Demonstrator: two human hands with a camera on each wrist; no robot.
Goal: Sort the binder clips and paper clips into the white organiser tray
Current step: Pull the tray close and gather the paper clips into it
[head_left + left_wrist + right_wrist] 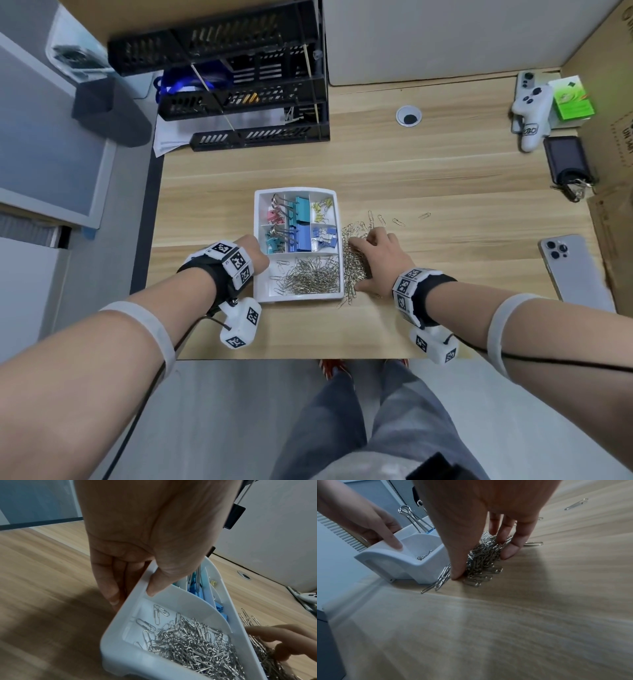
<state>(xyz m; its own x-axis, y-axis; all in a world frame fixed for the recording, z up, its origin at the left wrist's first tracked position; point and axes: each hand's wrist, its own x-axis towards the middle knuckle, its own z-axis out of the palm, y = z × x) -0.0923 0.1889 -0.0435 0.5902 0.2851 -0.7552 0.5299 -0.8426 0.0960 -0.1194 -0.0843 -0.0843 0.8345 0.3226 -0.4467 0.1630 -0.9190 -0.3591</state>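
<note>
The white organiser tray (298,297) sits mid-desk. Coloured binder clips (298,222) fill its rear compartments, and silver paper clips (311,275) lie in the wide front one. My left hand (255,255) grips the tray's left wall (123,615), thumb (154,585) inside and fingers (109,588) outside. A heap of loose paper clips (354,260) lies against the tray's right side. My right hand (378,260) is over the heap (481,561), with thumb (455,573) and fingers (510,553) closed in on both sides of it.
A few stray paper clips (397,222) lie farther right on the desk. Black stacked file trays (239,96) stand at the back left. A phone (575,270), a dark card holder with keys (568,161), a white controller (531,109) and a green box (572,99) line the right side.
</note>
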